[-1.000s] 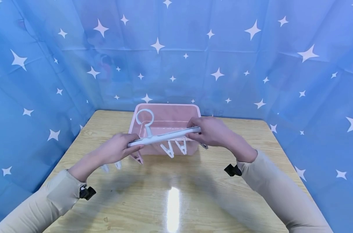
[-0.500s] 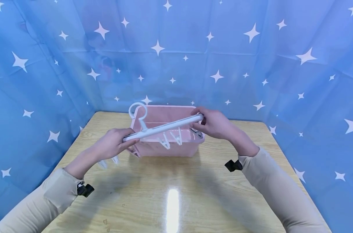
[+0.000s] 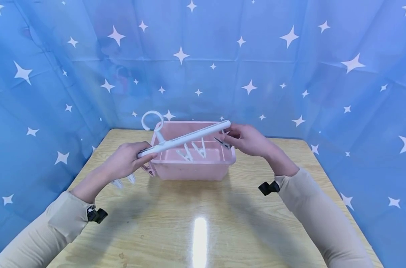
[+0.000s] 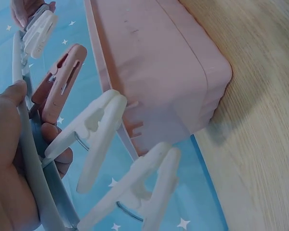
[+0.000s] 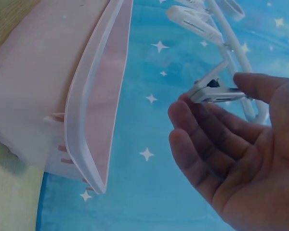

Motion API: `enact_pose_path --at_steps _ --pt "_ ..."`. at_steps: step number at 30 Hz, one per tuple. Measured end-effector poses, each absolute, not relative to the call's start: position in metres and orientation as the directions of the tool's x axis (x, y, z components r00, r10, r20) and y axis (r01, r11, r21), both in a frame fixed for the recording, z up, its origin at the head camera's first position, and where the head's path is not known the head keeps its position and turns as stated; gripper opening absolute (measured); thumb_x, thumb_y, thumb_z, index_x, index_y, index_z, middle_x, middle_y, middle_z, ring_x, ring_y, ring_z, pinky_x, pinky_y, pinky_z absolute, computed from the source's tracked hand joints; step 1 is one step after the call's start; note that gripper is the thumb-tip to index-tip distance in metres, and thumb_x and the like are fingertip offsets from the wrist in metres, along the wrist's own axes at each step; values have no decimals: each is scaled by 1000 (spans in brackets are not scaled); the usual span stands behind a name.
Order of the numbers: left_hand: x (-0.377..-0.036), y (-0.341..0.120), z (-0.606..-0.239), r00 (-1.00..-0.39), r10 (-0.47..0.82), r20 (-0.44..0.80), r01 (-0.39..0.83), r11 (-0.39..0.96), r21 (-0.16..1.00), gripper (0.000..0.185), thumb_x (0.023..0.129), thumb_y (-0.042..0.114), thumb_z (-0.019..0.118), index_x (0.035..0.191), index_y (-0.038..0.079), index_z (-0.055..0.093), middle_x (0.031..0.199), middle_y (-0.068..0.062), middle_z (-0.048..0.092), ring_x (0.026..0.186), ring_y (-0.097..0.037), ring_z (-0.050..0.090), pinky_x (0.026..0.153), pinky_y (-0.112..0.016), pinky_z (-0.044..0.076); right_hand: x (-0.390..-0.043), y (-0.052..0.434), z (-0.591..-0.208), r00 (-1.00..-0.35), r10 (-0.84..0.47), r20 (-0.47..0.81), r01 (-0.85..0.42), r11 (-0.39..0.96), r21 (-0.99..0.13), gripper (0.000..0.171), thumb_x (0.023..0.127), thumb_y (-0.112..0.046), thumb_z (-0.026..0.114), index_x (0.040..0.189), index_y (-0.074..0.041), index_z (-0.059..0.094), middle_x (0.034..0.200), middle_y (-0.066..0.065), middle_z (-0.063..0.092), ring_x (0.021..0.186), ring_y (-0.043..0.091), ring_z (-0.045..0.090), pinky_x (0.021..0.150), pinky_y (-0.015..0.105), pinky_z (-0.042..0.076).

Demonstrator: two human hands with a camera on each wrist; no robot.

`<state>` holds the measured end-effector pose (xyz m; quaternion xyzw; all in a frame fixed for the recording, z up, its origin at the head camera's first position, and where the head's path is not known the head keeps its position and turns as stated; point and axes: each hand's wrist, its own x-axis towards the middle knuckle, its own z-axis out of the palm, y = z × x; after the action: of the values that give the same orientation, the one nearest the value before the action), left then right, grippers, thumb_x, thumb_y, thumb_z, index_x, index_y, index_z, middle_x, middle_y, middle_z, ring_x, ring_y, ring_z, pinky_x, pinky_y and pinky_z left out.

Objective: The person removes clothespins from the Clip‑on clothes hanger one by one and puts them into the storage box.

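**Clip hanger held slantwise over pink bin**

Starting at the left: blue star-printed curtain [image 3: 38, 93] closing in the scene on three sides. Beige sleeve with a black wrist clasp, then the left hand [image 3: 126, 162], its grip curled round the low end of the clip hanger [image 3: 184, 139], thumb on top of the bar and fingers underneath. In the left wrist view, white clips [image 4: 94, 137] and a pink clip [image 4: 58, 82] dangling from that end, just beside the outer wall of the bin.

In the middle: light wood bench [image 3: 196, 223] with a bright glare streak on its near part. Pink bin [image 3: 193, 169] standing toward the far edge, open side up, directly beneath the hanger and closest to it; two clips hanging down inside its rim. No contact visible between bar and bin.

Hanger itself: slim white bar, tilted, lower at the left and higher at the right, held in the air above the bin. Round ring hook [image 3: 152, 121] rising from the bar near its left third. Clips hanging below, mostly white, with wire springs.

At the right: right hand [image 3: 248, 139] at the high end of the bar, fingers mostly straight and relaxed, grip loose; thumb and fingertips pinching a pale clip [image 5: 214, 91] that hangs at the bar's end. Beige sleeve and black clasp behind.
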<state>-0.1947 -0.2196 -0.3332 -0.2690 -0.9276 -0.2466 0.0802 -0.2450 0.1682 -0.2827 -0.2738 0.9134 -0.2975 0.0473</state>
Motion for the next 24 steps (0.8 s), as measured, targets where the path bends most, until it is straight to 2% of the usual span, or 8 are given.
enact_pose_path --at_steps 5,10,13,18,24 --pt "-196 -221 -331 -838 452 306 543 745 387 18 101 34 59 96 18 65 74 8 61 68 -3 64 66 -30 51 -249 171 -285 -798 -601 42 -449 547 -707 32 107 -28 48 131 -12 62 113 10 70 95 23 67 82 39 58" --pt "-199 -222 -330 -827 443 347 553 754 355 18 101 34 60 93 18 65 73 6 59 64 -7 57 64 -29 46 -254 172 -288 -758 -652 25 -361 388 -848 40 109 -29 39 136 -4 58 119 18 68 105 31 67 88 43 57" --pt "-200 -223 -330 -819 440 367 558 758 337 18 100 33 61 93 17 64 73 6 58 64 -10 54 64 -30 44 -256 171 -289 -742 -670 33 -308 297 -904 47 110 -31 32 135 1 56 115 20 68 103 30 67 87 43 56" --pt "-203 -222 -330 -816 441 374 564 749 348 18 101 33 60 94 17 65 74 6 60 64 -7 58 64 -30 45 -259 168 -290 -711 -702 41 -230 177 -957 54 110 -33 27 134 8 54 105 13 67 95 23 66 83 37 55" --pt "-203 -221 -328 -813 443 378 568 746 349 18 101 34 59 97 17 66 75 6 61 65 -7 58 65 -30 46 -260 166 -290 -659 -751 37 -139 73 -988 52 110 -28 24 131 7 56 94 8 63 86 23 60 79 35 52"
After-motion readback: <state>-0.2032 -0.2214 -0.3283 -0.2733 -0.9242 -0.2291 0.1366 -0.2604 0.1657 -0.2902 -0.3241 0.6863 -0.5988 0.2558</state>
